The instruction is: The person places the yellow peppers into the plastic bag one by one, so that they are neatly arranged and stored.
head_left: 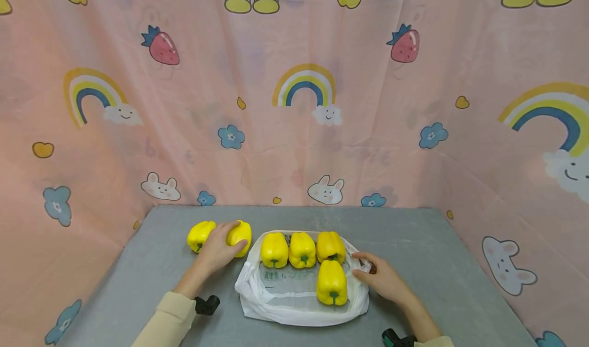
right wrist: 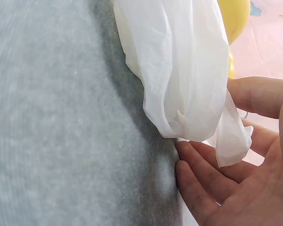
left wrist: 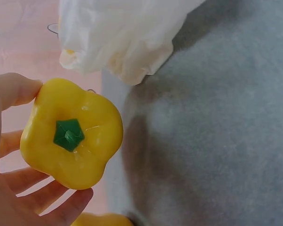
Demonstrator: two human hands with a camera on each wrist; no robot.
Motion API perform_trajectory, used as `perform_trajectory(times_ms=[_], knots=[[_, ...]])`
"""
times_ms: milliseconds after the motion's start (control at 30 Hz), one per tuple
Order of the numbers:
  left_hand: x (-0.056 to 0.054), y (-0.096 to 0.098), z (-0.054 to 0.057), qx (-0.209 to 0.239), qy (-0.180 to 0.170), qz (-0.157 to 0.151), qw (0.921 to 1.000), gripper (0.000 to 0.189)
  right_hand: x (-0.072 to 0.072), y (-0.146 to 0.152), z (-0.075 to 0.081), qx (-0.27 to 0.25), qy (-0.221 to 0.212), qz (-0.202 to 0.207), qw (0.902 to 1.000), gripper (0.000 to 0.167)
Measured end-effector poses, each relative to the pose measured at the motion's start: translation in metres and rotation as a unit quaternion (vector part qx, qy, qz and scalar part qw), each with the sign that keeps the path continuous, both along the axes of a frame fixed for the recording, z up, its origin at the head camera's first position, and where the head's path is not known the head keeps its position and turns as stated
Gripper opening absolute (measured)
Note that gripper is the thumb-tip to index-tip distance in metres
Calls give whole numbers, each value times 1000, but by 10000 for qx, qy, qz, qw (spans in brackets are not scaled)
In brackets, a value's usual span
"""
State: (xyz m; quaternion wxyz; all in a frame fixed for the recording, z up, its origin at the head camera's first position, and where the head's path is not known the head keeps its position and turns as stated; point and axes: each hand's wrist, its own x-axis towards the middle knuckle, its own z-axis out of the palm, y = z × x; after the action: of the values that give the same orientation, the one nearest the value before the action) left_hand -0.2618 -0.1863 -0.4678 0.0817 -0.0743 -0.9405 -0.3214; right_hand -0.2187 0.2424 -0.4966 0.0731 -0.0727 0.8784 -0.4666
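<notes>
A yellow bell pepper point(head_left: 241, 238) with a green stem is gripped by my left hand point(head_left: 220, 248), its thumb and fingers curved around the sides in the left wrist view. Just left of that hand, another yellow bell pepper point(head_left: 201, 235) lies on the table. My right hand point(head_left: 384, 279) holds the right edge of a white plastic bag point(head_left: 264, 308), which passes between thumb and fingers in the right wrist view. Several yellow bell peppers rest in the open bag: three in a back row, including a middle one point(head_left: 302, 250), and a front-right one point(head_left: 332, 282).
The grey table point(head_left: 460, 285) stretches around the bag on both sides. Behind it hangs a pink printed curtain point(head_left: 359, 158), which also runs along the left and right. Dark wrist mounts sit at the left point(head_left: 207, 305) and right wrists.
</notes>
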Motion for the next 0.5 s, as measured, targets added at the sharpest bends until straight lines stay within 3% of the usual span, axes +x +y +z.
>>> perform_trajectory(times_ms=[500], knots=[[12, 6, 19, -140, 423, -83, 9990, 57, -2, 0, -2, 49, -54, -79, 9999, 50]])
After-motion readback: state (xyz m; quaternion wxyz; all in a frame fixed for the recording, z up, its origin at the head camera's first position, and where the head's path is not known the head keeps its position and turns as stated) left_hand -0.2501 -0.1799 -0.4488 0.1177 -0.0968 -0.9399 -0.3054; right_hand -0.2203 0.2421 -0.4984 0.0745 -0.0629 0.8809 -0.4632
